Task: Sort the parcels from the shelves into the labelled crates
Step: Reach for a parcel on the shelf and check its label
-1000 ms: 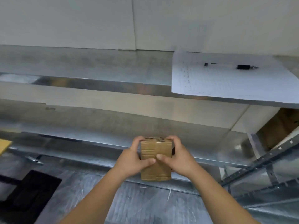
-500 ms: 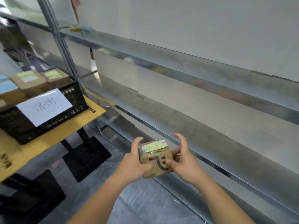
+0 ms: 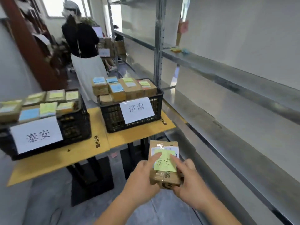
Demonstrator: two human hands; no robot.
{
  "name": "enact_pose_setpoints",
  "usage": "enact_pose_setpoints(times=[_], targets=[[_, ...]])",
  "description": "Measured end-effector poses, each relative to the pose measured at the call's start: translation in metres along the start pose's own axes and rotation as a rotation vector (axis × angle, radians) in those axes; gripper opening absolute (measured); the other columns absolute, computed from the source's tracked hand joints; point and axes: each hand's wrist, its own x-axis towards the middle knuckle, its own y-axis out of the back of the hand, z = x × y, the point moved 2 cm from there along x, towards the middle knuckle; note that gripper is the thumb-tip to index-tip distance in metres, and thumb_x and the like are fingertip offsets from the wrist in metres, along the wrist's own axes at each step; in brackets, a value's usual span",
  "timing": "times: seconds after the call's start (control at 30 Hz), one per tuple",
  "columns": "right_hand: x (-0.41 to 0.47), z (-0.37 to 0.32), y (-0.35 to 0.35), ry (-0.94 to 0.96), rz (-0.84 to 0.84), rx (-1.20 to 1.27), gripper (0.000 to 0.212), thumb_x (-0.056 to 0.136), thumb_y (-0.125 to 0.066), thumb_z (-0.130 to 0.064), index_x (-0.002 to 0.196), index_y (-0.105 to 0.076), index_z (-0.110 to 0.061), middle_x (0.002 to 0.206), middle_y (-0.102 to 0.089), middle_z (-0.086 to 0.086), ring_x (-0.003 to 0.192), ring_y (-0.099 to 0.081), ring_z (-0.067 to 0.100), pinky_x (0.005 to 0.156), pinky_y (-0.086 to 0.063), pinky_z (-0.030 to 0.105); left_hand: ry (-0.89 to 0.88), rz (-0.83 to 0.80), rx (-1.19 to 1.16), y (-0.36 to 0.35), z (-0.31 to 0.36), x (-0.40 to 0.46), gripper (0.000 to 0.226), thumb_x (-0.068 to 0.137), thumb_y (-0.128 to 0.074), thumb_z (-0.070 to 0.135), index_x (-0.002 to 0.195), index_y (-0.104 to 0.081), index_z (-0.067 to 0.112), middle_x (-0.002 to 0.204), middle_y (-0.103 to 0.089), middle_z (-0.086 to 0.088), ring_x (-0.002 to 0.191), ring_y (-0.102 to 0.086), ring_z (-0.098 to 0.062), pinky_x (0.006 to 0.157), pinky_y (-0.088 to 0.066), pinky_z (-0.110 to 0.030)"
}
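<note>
Crates come first at nine o'clock: a black crate (image 3: 74, 125) with a white paper sign (image 3: 36, 134) stands on a yellow table (image 3: 53, 161), piled with brown parcels (image 3: 48, 101) that carry yellow and blue notes. Just beside it, toward eleven o'clock, a second black crate (image 3: 112, 117) with its own white sign (image 3: 137, 109) sits on an adjoining yellow table (image 3: 142, 132), also heaped with noted parcels (image 3: 123, 89). Behind these, at about eleven o'clock and farther off, a person (image 3: 81, 39) in a dark top and pale skirt stands facing away.

At six o'clock the left hand (image 3: 142, 179) grips the left edge of a small brown cardboard parcel (image 3: 164, 179), thumb stretched across its top onto a yellow sticky note (image 3: 165, 164). That held parcel sits low in the middle, in the air in front of the second table and apart from both crates. The right hand (image 3: 190, 181) clasps its right edge, thumb likewise lying on the note and fingers curled underneath.

From one to four o'clock run grey metal shelves (image 3: 243, 82); a few small coloured scraps (image 3: 176, 49) lie on one near its upright post (image 3: 158, 46).
</note>
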Motion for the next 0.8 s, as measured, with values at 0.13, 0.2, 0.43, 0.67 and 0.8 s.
enact_pose_setpoints(times=[0.13,0.2,0.43,0.67,0.8], targets=[[0.043,-0.018,-0.023,0.121,-0.039,-0.01,0.087,0.074,-0.075,-0.006,0.134,-0.038,-0.058,0.107,-0.036,-0.009,0.105,-0.05,-0.002,0.087,-0.043,0.007,0.064,0.05,0.033,0.024,-0.027,-0.003,0.087,0.078,-0.068,0.037,0.141,-0.018,0.068,0.131,-0.034,0.012,0.111,-0.053,-0.008,0.094,-0.048,-0.022],[0.065,-0.025,-0.036,0.149,-0.073,0.0,0.088,0.07,-0.076,-0.006,0.13,-0.041,-0.06,0.107,-0.036,-0.012,0.105,-0.052,0.001,0.09,-0.047,0.012,0.12,0.089,0.041,0.036,-0.042,-0.002,0.085,0.077,-0.066,0.039,0.142,-0.019,0.067,0.133,-0.033,0.011,0.115,-0.052,-0.011,0.097,-0.045,-0.021],[0.153,-0.067,-0.084,0.289,-0.231,0.023,0.082,0.068,-0.073,-0.011,0.133,-0.047,-0.055,0.102,-0.04,-0.002,0.104,-0.05,0.005,0.09,-0.039,0.006,0.292,0.269,0.063,0.096,-0.092,0.015,0.081,0.078,-0.07,0.044,0.14,-0.024,0.068,0.134,-0.034,0.013,0.12,-0.05,-0.009,0.101,-0.042,-0.019],[0.251,-0.122,-0.113,0.387,-0.436,0.101,0.081,0.075,-0.071,-0.013,0.134,-0.04,-0.06,0.108,-0.039,-0.013,0.111,-0.045,-0.01,0.087,-0.04,0.005,0.426,0.464,0.077,0.16,-0.127,0.044,0.076,0.077,-0.073,0.048,0.121,-0.025,0.087,0.139,-0.042,0.02,0.124,-0.049,-0.002,0.107,-0.043,-0.023],[0.294,-0.146,-0.138,0.467,-0.475,0.131,0.081,0.076,-0.073,-0.015,0.142,-0.044,-0.052,0.108,-0.037,-0.019,0.11,-0.044,-0.012,0.086,-0.044,0.008,0.472,0.565,0.092,0.19,-0.148,0.051,0.076,0.074,-0.073,0.047,0.121,-0.029,0.087,0.14,-0.044,0.025,0.128,-0.047,0.001,0.108,-0.042,-0.022]])
